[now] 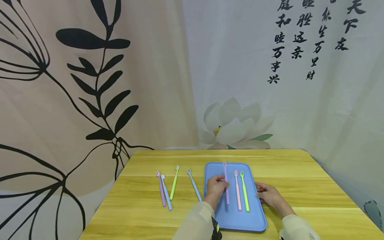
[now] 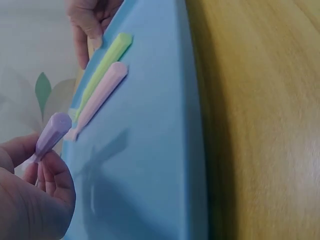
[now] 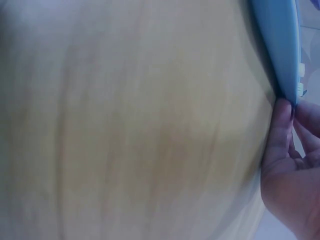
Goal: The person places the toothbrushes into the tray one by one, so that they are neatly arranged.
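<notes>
My left hand (image 1: 216, 188) pinches a purple toothbrush (image 1: 227, 196) by its handle, holding it over the left half of a blue tray (image 1: 240, 224). In the left wrist view the handle end of this purple toothbrush (image 2: 54, 131) points up from between thumb and fingers, and a shadow falls on the tray below. Inside the tray a pink toothbrush (image 1: 238, 193) and a green toothbrush (image 1: 245, 193) lie side by side, heads away from me. At the tray's right edge, my right hand (image 1: 271, 197) grips the rim between thumb and fingers (image 3: 280, 132).
Left of the tray on the wooden table (image 1: 126, 213) lie a blue toothbrush (image 1: 195, 185) close to the tray's edge, a green one (image 1: 174, 183), another blue one (image 1: 166, 193) and a purple one (image 1: 161, 190). A printed curtain (image 1: 162, 83) hangs behind the table.
</notes>
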Motion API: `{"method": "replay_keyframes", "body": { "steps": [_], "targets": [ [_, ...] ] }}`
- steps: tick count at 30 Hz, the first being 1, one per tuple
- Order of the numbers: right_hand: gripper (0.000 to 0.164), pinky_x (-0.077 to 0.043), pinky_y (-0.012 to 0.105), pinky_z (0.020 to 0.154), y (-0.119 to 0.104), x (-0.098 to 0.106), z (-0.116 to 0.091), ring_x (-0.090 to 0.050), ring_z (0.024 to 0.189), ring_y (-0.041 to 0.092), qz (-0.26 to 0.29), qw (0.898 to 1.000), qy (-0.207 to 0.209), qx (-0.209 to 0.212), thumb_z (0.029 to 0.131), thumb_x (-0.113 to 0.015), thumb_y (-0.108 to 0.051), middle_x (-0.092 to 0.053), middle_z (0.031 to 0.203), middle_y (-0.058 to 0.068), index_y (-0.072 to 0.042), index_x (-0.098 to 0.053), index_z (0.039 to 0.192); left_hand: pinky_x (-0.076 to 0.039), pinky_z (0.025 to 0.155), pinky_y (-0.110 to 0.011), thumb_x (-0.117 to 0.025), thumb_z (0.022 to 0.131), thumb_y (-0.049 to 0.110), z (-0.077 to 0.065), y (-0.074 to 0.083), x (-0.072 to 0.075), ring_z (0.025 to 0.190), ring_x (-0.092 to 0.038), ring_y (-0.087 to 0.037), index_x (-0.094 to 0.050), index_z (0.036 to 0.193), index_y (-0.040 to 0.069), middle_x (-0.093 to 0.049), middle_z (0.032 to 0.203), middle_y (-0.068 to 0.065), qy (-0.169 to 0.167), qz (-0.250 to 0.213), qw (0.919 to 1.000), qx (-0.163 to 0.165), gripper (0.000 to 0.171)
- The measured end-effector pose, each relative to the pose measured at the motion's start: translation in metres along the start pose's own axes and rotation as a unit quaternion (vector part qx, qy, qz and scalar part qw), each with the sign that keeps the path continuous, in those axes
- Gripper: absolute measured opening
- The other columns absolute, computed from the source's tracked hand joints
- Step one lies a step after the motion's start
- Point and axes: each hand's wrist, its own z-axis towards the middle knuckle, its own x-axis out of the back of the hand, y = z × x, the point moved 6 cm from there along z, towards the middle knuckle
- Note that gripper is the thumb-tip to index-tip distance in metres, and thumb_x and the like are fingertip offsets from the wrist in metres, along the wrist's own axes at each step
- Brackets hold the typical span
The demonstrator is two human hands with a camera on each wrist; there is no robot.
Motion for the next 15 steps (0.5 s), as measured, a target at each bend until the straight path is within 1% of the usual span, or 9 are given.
{"method": "replay_keyframes", "body": {
  "steps": [8,15],
  "targets": [
    [0.051,-0.053,0.032,0.071,0.003,-0.001,0.003,-0.053,0.095,0.026,0.004,1.0,0.005,0.0,0.092,-0.058,0.006,-0.054,0.107,0.017,0.009,-0.046,0.142,-0.054,0.06,-0.03,-0.076,0.078,-0.004,0.004,-0.011,-0.008,0.067,-0.058,-0.016,-0.072,0.105,0.0,-0.062,0.081,-0.006,0.005,0.009,0.9999,0.006,0.028],
    [0.051,-0.053,0.032,0.071,0.005,-0.001,0.005,-0.054,0.095,0.025,0.001,1.0,0.01,-0.003,0.092,-0.059,0.005,-0.055,0.107,0.016,0.008,-0.047,0.141,-0.054,0.062,-0.03,-0.077,0.077,-0.004,0.003,-0.011,-0.012,0.07,-0.06,-0.017,-0.073,0.103,0.0,-0.063,0.084,-0.006,0.015,0.029,0.9994,0.012,0.027]
  ]
}}
